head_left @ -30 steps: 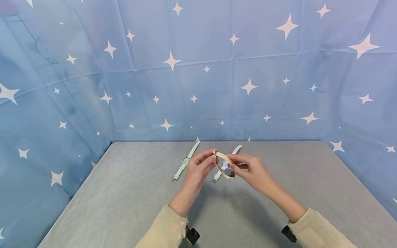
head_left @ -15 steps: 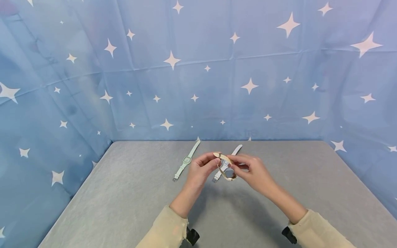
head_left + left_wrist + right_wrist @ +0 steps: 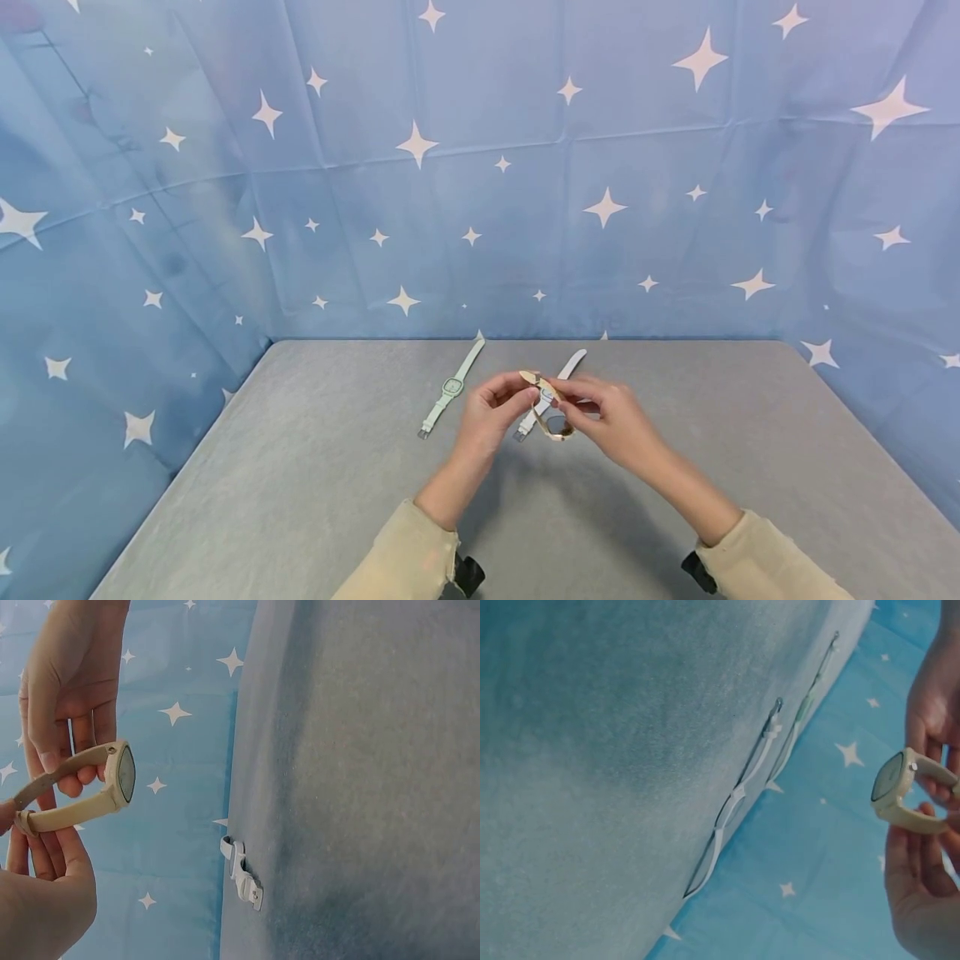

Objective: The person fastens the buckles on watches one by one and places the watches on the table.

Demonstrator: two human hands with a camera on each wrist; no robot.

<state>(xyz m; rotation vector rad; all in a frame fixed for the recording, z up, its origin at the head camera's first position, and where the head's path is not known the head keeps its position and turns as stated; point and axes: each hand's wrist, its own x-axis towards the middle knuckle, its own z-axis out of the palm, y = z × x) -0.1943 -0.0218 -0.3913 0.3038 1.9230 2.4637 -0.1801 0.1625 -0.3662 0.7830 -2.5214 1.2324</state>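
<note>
A cream wristwatch (image 3: 75, 813) is held up in front of me, its strap bent into a loop with the dial hanging at the bottom. My left hand (image 3: 489, 412) pinches the strap near its end between thumb and fingers. My right hand (image 3: 611, 412) pinches the same strap from the other side. In the left wrist view the strap ends overlap at a keeper (image 3: 24, 823) by the left fingers, partly hidden. Past the hands lie a white watch (image 3: 573, 362), partly covered by the held one, and a mint-green watch (image 3: 452, 387) left of it.
Both lying watches rest slantwise on the grey table (image 3: 315, 467), buckles toward me. A blue cloth (image 3: 487, 200) with white stars hangs behind the table and along both its sides. Black straps (image 3: 469, 575) show at the sleeve cuffs.
The held strap's pointed end has turned and tipped down to the right, and the loop hangs slightly lower. My left hand has shifted a little right; the right hand stays nearly in place.
</note>
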